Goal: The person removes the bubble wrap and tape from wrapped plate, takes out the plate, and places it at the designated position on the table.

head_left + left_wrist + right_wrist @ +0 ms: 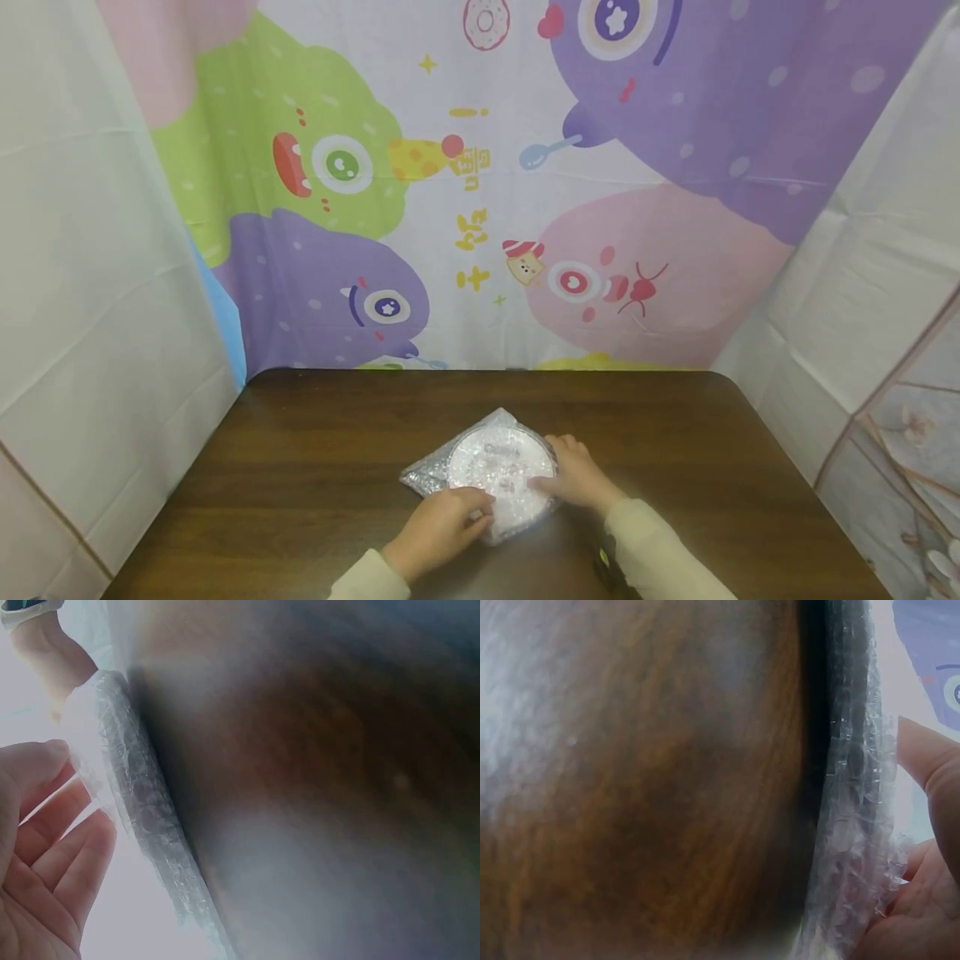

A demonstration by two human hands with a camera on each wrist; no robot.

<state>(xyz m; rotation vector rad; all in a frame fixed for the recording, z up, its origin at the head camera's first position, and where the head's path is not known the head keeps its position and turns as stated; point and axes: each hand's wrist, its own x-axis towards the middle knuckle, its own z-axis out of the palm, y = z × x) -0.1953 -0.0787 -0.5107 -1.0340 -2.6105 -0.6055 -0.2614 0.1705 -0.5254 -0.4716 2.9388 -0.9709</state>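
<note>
Left hand [442, 529] and right hand [576, 477] at a bubble-wrapped disc [502, 479].
The right hand grips the disc's edge; the left hand's bent fingers meet the wrap, though whether they pinch it I cannot tell. The disc sits between the hands, its print [501, 452] too blurred to read, a wrap corner [422, 473] just beyond the left hand. The sleeves [660, 550] are cut off; beneath is a brown table [322, 442], beyond it a cartoon curtain [480, 333].
</note>
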